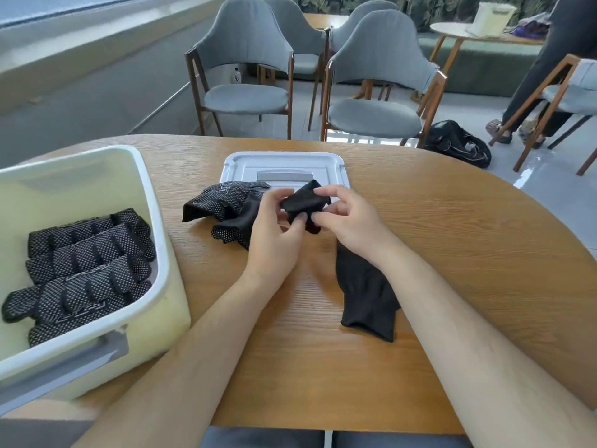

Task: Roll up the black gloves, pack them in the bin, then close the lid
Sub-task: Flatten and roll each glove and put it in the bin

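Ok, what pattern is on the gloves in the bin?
Gloves in the bin: black with small white dots, clearest in the head view.

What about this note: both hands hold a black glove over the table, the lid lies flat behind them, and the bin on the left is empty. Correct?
Not quite: the head view shows the bin holding several rolled black gloves, not empty. The left hand and right hand do hold a glove, the lid flat behind.

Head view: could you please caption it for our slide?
Left hand and right hand grip a partly rolled black glove; rolled gloves sit in the bin, lid off.
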